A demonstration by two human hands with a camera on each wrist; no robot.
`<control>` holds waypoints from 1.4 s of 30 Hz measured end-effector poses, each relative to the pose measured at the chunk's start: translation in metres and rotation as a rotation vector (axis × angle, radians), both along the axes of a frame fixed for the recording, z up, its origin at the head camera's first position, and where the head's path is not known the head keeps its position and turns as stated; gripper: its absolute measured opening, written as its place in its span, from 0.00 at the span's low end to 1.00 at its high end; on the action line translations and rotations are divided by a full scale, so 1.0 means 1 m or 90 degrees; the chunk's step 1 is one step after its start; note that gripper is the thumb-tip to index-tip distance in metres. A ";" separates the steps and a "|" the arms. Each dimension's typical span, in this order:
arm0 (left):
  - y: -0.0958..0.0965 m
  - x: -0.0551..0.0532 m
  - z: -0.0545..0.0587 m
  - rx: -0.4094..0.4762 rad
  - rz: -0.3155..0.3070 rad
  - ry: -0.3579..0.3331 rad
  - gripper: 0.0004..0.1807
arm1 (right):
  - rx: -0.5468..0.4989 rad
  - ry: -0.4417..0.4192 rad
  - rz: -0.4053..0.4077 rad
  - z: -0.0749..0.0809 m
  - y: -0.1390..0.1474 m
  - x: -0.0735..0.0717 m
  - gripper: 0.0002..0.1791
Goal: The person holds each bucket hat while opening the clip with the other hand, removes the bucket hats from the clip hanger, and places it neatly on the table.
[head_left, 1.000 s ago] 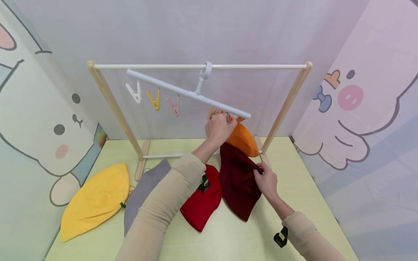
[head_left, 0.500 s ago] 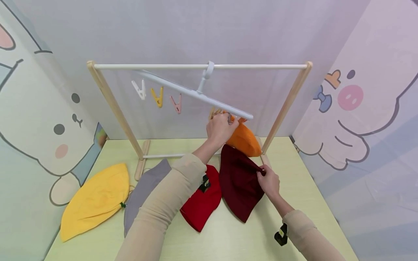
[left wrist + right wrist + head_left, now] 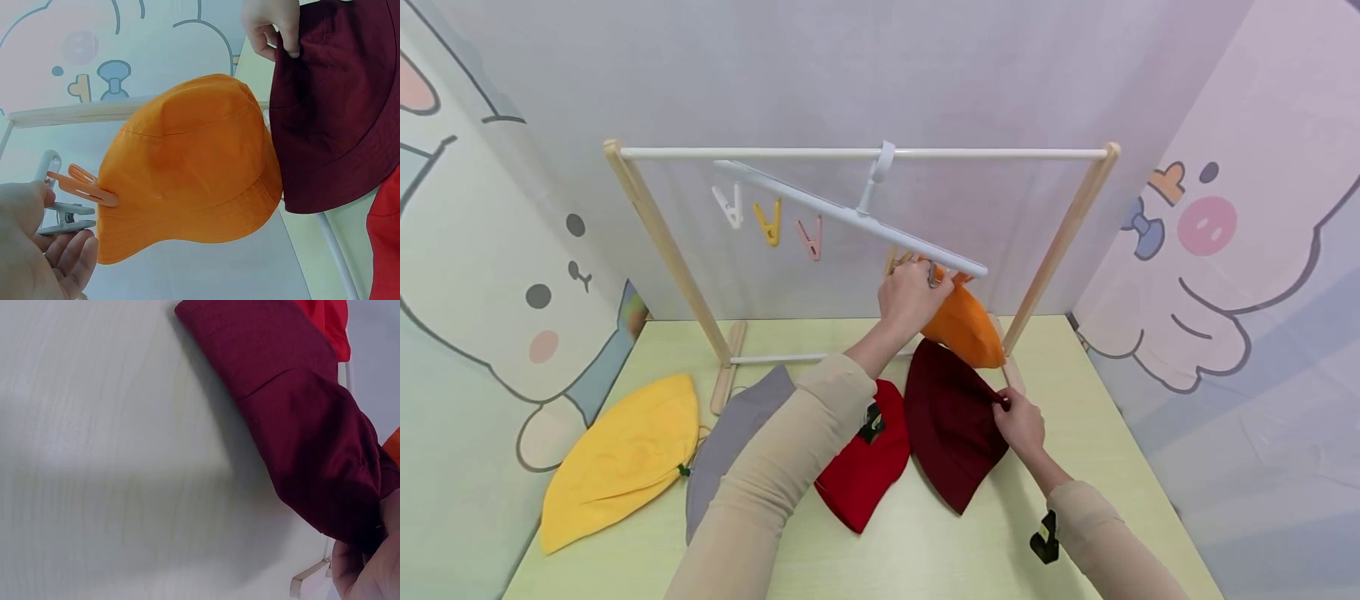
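My left hand [image 3: 912,293] pinches a grey clothespin [image 3: 67,219] near the low right end of the white hanger [image 3: 823,207]. Beside it, an orange clothespin [image 3: 86,187] grips the brim of an orange bucket hat [image 3: 194,156], which hangs down. With thumb and fingers, my right hand [image 3: 1021,422] pinches one edge of a maroon bucket hat [image 3: 951,429] just below and in front of the orange one. In the left wrist view the maroon hat's edge overlaps the orange hat. Part of the right hand is cut off in its own wrist view.
The hanger tilts from a wood-and-white rack [image 3: 737,153]. White [image 3: 730,208], yellow [image 3: 770,223] and pink [image 3: 810,239] clothespins dangle on its left. On the table [image 3: 925,558] lie yellow [image 3: 625,462], grey [image 3: 741,429] and red [image 3: 868,467] hats, the latter two partly behind the left arm.
The hanger and its clothespins have shifted slightly right. My right hand has moved a little right and down, spreading the maroon hat; the orange hat sits slightly lower and further right.
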State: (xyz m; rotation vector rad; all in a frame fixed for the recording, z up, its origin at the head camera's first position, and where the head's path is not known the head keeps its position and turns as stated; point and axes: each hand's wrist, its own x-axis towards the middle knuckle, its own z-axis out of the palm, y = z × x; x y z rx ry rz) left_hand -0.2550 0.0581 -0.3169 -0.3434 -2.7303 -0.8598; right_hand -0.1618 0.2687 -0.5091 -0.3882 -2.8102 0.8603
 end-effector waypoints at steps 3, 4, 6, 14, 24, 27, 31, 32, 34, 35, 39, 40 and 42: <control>0.000 0.001 0.000 -0.001 -0.002 0.003 0.15 | 0.013 -0.015 0.013 -0.003 0.003 0.001 0.08; 0.000 0.001 0.000 -0.001 -0.002 0.004 0.15 | 0.017 -0.020 0.015 -0.005 0.003 0.002 0.08; 0.000 0.001 -0.001 -0.002 -0.003 0.004 0.16 | 0.024 -0.029 0.018 -0.007 0.004 0.002 0.08; -0.002 0.002 0.000 -0.004 0.004 -0.002 0.17 | 0.042 -0.050 0.031 -0.014 0.006 0.005 0.09; -0.003 0.001 -0.002 -0.001 0.001 -0.001 0.15 | 0.062 -0.055 0.035 -0.025 0.008 0.009 0.09; -0.003 0.001 -0.002 0.000 0.002 -0.003 0.15 | 0.067 -0.053 0.036 -0.026 0.008 0.010 0.09; -0.003 0.001 -0.002 -0.001 0.002 -0.001 0.15 | 0.071 -0.055 0.037 -0.028 0.009 0.010 0.10; -0.004 0.002 -0.002 -0.002 0.001 -0.001 0.15 | 0.072 -0.055 0.037 -0.028 0.009 0.010 0.11; -0.004 0.002 -0.002 -0.004 0.001 0.000 0.15 | 0.073 -0.053 0.039 -0.028 0.009 0.010 0.11; -0.004 0.001 -0.002 -0.005 0.001 0.001 0.15 | 0.074 -0.050 0.040 -0.028 0.009 0.011 0.12; -0.004 0.001 -0.002 -0.004 -0.001 0.004 0.15 | 0.079 -0.044 0.032 -0.031 0.010 0.011 0.13; -0.004 0.001 -0.002 -0.004 -0.001 0.004 0.15 | 0.081 -0.043 0.028 -0.031 0.011 0.011 0.14; -0.004 0.001 -0.002 -0.004 -0.002 0.004 0.14 | 0.085 -0.044 0.023 -0.032 0.011 0.011 0.14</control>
